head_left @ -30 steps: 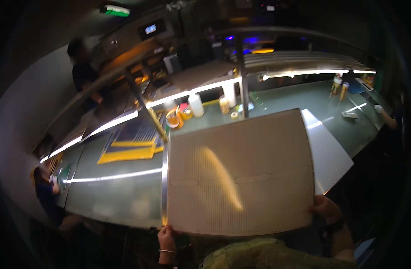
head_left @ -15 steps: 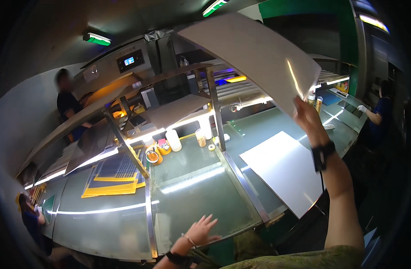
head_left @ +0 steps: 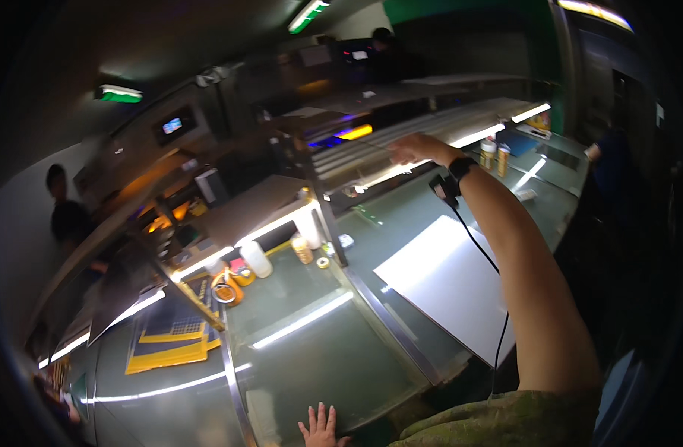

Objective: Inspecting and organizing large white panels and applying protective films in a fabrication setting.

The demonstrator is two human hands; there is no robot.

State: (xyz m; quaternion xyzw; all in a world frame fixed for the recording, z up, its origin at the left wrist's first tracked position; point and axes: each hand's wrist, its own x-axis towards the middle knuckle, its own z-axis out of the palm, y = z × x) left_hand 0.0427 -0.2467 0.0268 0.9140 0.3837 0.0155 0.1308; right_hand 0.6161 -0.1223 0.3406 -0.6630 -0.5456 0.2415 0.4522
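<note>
Here, on the desk [head_left: 319, 365], by its front edge, a white panel [head_left: 442, 283] is laid, likely light, stiff, slippery, best taken by opposite edges; the right hand [head_left: 420, 149] grip cannot be told; the left hand [head_left: 321, 430] is spread, unfilled

the right arm [head_left: 531, 283] rises from the lower right of the frame, stretched far forward, and bends at the wrist [head_left: 450, 156] so that the right hand [head_left: 419, 149] points left at the upper middle, its fingers blurred. the left hand [head_left: 321, 429] shows at the bottom edge, back upward, fingers spread and pointing up the frame.
</note>
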